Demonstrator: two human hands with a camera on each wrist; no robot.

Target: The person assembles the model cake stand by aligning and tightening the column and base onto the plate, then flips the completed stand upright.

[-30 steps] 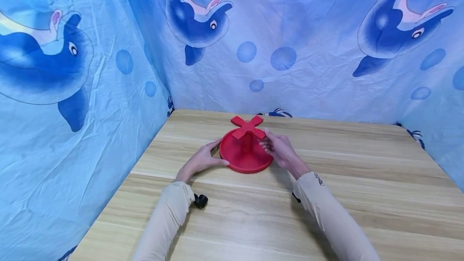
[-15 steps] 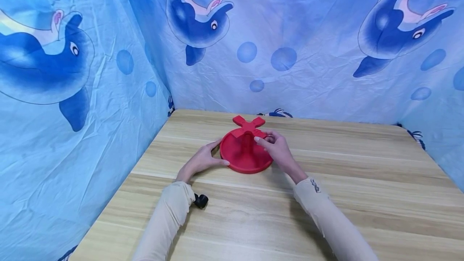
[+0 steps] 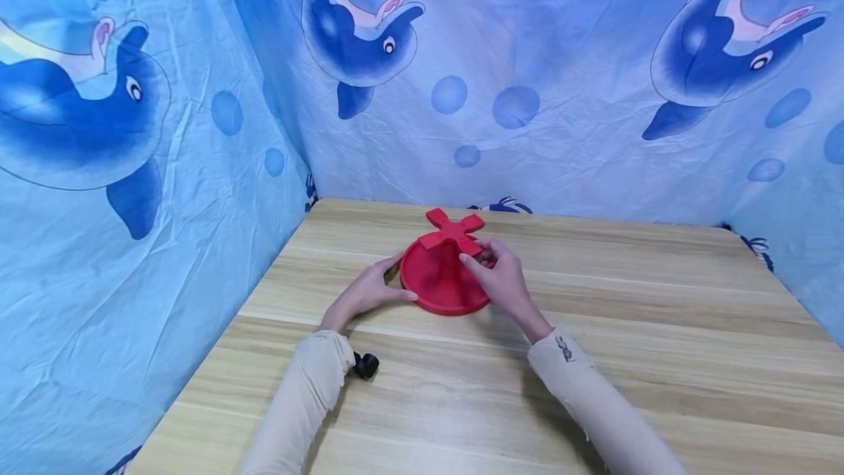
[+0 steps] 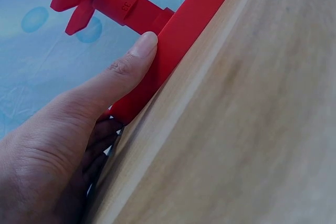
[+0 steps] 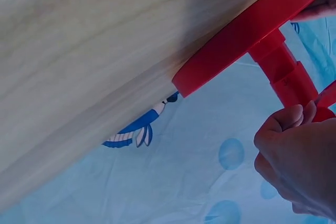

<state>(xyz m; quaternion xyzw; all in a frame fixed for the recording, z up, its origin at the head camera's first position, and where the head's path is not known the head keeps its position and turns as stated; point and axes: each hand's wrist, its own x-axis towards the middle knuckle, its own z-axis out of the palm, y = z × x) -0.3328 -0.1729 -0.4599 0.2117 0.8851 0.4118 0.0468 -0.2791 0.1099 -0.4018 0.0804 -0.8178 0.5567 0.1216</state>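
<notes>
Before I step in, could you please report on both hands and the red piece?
Left hand gripping red dish at rim. Right hand pinching cross-shaped top. Dish flat on table, stem upright. No obstruction visible.

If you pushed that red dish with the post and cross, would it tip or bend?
The red dish probably won't tip easily: it sits wide and flat on the table. It looks stiff, since the post stands straight. The cross might turn or lift separately, as the post shows stepped sections.
</notes>
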